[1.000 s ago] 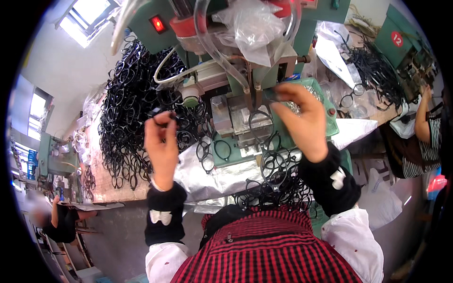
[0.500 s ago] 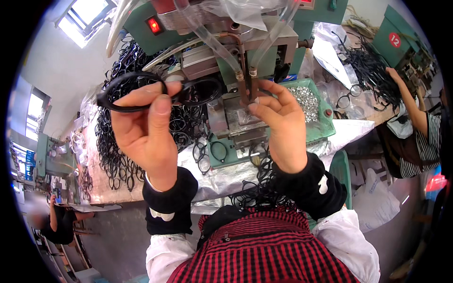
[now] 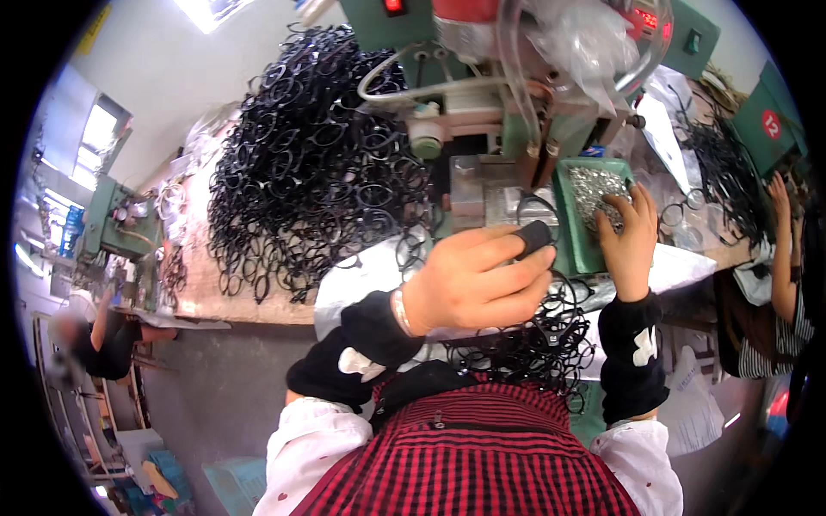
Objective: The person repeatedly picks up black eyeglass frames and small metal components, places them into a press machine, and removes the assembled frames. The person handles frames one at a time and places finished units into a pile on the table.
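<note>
- Left hand (image 3: 482, 279): fingers curled; I can't tell whether they grip anything.
- Black eyeglass rim (image 3: 553, 209): just off that hand's one o'clock, at the machine's metal fixture (image 3: 499, 182).
- Right hand (image 3: 630, 232): half open, thumb and forefinger parted over metal pieces (image 3: 594, 185).
- Heaped frames (image 3: 310, 172): ten o'clock, on the worktop (image 3: 194, 267).
</note>
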The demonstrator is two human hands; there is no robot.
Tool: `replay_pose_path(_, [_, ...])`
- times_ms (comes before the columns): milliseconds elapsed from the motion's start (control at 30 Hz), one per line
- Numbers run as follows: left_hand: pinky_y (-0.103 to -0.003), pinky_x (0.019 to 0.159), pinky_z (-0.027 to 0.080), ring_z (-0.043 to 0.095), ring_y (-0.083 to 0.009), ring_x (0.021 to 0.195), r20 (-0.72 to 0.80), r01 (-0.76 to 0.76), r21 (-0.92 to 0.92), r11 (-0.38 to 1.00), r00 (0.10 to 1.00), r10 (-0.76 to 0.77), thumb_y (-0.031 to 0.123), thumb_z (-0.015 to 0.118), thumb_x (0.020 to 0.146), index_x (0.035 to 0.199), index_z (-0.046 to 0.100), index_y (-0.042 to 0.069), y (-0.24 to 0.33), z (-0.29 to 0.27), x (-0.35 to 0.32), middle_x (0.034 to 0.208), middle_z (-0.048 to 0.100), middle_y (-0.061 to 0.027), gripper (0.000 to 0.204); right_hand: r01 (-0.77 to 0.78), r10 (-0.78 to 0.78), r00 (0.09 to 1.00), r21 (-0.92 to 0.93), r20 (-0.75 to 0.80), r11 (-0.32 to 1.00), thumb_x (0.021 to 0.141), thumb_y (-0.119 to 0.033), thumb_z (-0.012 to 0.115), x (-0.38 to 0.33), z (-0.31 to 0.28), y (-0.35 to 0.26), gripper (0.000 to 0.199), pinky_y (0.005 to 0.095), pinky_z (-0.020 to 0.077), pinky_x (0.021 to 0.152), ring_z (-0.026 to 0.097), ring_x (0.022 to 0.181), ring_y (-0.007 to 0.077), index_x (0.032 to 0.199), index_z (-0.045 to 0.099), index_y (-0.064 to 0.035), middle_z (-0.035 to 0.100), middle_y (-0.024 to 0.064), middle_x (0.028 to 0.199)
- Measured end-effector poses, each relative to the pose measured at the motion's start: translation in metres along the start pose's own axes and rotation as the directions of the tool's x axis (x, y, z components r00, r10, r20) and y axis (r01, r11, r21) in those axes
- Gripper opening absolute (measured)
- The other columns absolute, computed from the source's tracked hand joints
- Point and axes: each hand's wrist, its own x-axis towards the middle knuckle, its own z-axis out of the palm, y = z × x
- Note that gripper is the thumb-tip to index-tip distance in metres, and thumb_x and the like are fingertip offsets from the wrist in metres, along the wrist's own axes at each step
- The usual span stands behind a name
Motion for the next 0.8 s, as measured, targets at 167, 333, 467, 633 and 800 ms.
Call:
replay_pose_path(167, [-0.047, 0.095, 0.055, 0.067, -0.0269, 0.085, 0.046, 0.340, -0.055, 0.939, 0.940, -0.338, 0.004, 0.073, 0.075, 0.094, 0.070, 0.004, 0.043, -0.020, -0.013, 0.113, 0.071, -0.0123, 0.020, -0.004, 0.004, 1.000, 0.014, 0.019, 1.000, 0.078, -0.008, 0.071, 0.008, 0.028, -0.001, 0.011, 0.0453, 0.0455, 0.099, 0.054, 0.124, 0.0371, 0.087, 0.067, -0.0034, 0.065, 0.0174, 0.118])
replay_pose_path(333, [-0.035, 0.077, 0.046, 0.063, -0.0247, 0.081, -0.246, 0.610, 0.395, 0.687, 0.790, -0.561, -0.006, 0.071, 0.077, 0.093, 0.073, 0.005, 0.008, -0.086, -0.010, 0.088, 0.072, -0.0071, 0.019, -0.094, 0.097, 0.994, 0.056, -0.045, 0.994, 0.077, -0.008, 0.072, -0.001, 0.011, -0.005, 0.008, 0.0419, 0.0492, 0.087, 0.063, 0.105, 0.0334, 0.083, 0.068, -0.0054, 0.070, 0.0125, 0.100])
replay_pose_path(467, [-0.037, 0.075, 0.046, 0.057, -0.0262, 0.088, -0.030, 0.546, 0.688, 0.479, 0.680, -0.733, 0.011, 0.078, 0.075, 0.084, 0.076, 0.009, -0.067, -0.089, -0.070, 0.087, 0.066, -0.0049, 0.009, -0.238, 0.247, 0.969, 0.198, -0.019, 0.951, 0.081, -0.011, 0.074, 0.010, 0.003, -0.014, 0.007, 0.0389, 0.0500, 0.076, 0.068, 0.088, 0.0292, 0.085, 0.071, -0.0067, 0.071, 0.0106, 0.087])
replay_pose_path(633, [-0.042, 0.084, 0.048, 0.058, -0.0310, 0.103, -0.031, 0.527, 0.755, 0.389, 0.622, -0.782, 0.009, 0.073, 0.073, 0.083, 0.074, 0.008, -0.086, -0.080, -0.152, 0.105, 0.066, -0.0083, 0.011, -0.296, 0.295, 0.955, 0.257, 0.045, 0.920, 0.084, -0.011, 0.071, 0.001, 0.010, -0.017, 0.010, 0.0394, 0.0511, 0.073, 0.068, 0.081, 0.0315, 0.092, 0.072, -0.0056, 0.071, 0.0128, 0.085])
replay_pose_path(800, [-0.047, 0.070, 0.049, 0.063, -0.0351, 0.083, 0.011, 0.479, 0.829, 0.289, 0.503, -0.864, 0.016, 0.062, 0.090, 0.082, 0.063, 0.005, -0.078, -0.114, -0.069, 0.077, 0.063, -0.0131, 0.013, -0.173, 0.178, 0.984, 0.182, -0.012, 0.968, 0.083, -0.009, 0.070, -0.006, 0.007, 0.010, 0.010, 0.0415, 0.0498, 0.076, 0.065, 0.083, 0.0323, 0.093, 0.072, -0.0067, 0.071, 0.0117, 0.086])
